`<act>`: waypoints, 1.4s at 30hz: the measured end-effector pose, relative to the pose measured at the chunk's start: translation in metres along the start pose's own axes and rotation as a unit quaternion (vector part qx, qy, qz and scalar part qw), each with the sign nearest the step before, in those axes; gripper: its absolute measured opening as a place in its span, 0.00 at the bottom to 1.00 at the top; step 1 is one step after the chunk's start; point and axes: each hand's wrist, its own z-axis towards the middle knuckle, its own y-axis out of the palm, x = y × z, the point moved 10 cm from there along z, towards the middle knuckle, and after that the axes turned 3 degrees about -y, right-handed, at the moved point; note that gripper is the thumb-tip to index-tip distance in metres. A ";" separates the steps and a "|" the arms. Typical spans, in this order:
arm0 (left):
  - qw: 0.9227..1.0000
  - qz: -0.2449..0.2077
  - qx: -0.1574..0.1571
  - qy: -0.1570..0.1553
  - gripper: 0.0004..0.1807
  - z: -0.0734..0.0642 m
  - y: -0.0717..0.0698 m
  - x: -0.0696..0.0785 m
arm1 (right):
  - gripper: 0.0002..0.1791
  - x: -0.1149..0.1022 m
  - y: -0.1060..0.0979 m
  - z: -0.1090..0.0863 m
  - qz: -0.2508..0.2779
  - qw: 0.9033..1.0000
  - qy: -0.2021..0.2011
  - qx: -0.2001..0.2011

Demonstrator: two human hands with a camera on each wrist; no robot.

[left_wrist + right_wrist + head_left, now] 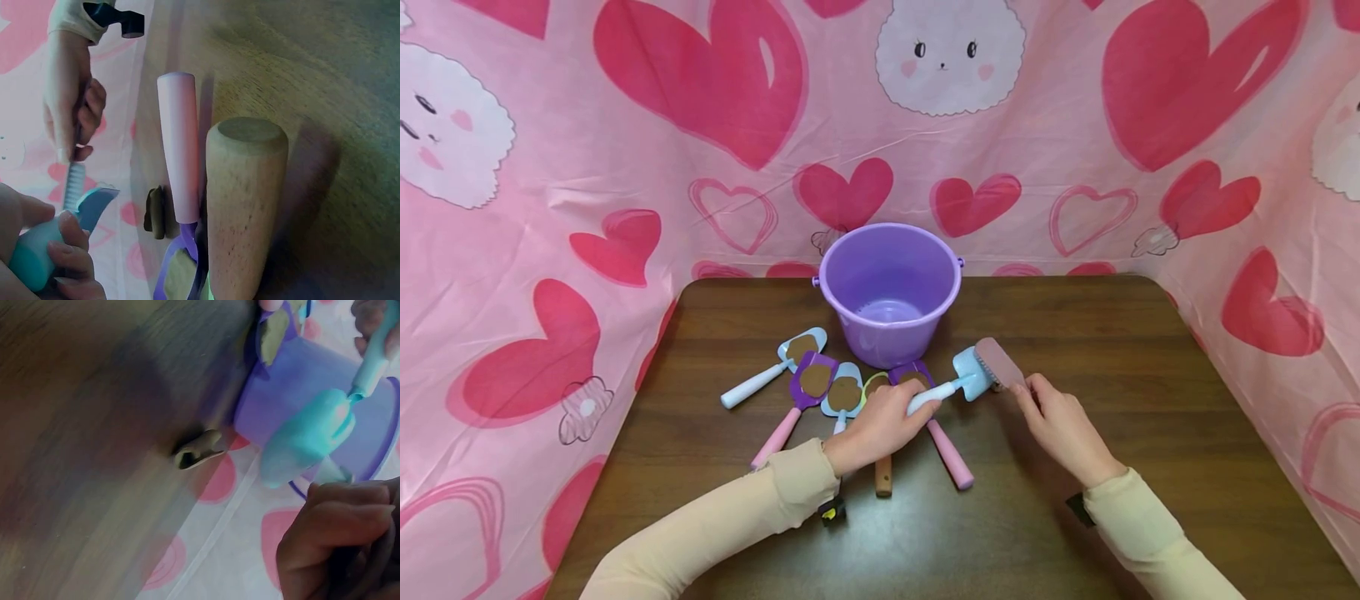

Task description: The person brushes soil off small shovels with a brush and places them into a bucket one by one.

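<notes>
My left hand (880, 425) grips the white-blue handle of a light blue toy shovel (973, 374), holding its blade up over the table, right of the bucket. A dusty-pink scrub brush (1002, 362) is in my right hand (1063, 432), pinched between thumb and fingers at one end. Its bristles (74, 181) face the shovel blade and lie right at its edge. No brown patch shows on this blade. Below the two tools, a curled brown piece (199, 450) lies on the wood.
A purple bucket (891, 342) stands at the table's back. Several shovels with brown patches lie before it: blue ones (752, 385), purple ones with pink handles (951, 454), and one with a wooden handle (883, 479). Heart-printed cloth (745, 200) hangs behind.
</notes>
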 end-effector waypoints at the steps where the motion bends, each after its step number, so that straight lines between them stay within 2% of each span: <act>1: 1.000 0.004 -0.001 -0.001 0.09 0.000 0.000 0.000 | 0.12 -0.002 0.001 0.000 0.004 1.000 -0.005 -0.004; 7: 1.000 0.011 -0.005 0.000 0.09 0.000 -0.002 0.000 | 0.09 -0.013 0.006 0.001 0.017 0.999 -0.037 -0.019; 11: 1.000 0.006 -0.005 0.006 0.09 0.000 -0.002 0.000 | 0.11 -0.001 0.004 0.003 0.011 1.000 -0.004 -0.024; 16: 1.000 -0.008 -0.002 0.007 0.09 -0.001 -0.002 0.001 | 0.13 0.009 -0.004 0.002 -0.012 1.000 0.020 -0.008; 20: 1.000 -0.009 -0.002 0.002 0.09 -0.001 -0.001 0.001 | 0.12 0.003 -0.005 0.001 -0.007 1.000 0.000 0.002; 25: 1.000 -0.004 0.004 0.004 0.08 0.001 -0.002 0.002 | 0.09 -0.008 0.000 0.002 0.018 0.999 -0.033 -0.009; 34: 0.999 -0.035 0.000 0.013 0.09 0.002 -0.003 0.003 | 0.15 0.010 -0.008 0.001 -0.009 1.000 0.019 0.007; 38: 1.000 -0.029 0.001 0.008 0.09 0.002 -0.002 0.002 | 0.13 0.002 -0.009 -0.001 -0.005 1.000 0.005 0.016; 42: 1.000 -0.028 0.004 0.003 0.10 0.002 -0.002 0.001 | 0.10 -0.010 -0.003 -0.001 0.019 1.000 -0.020 0.006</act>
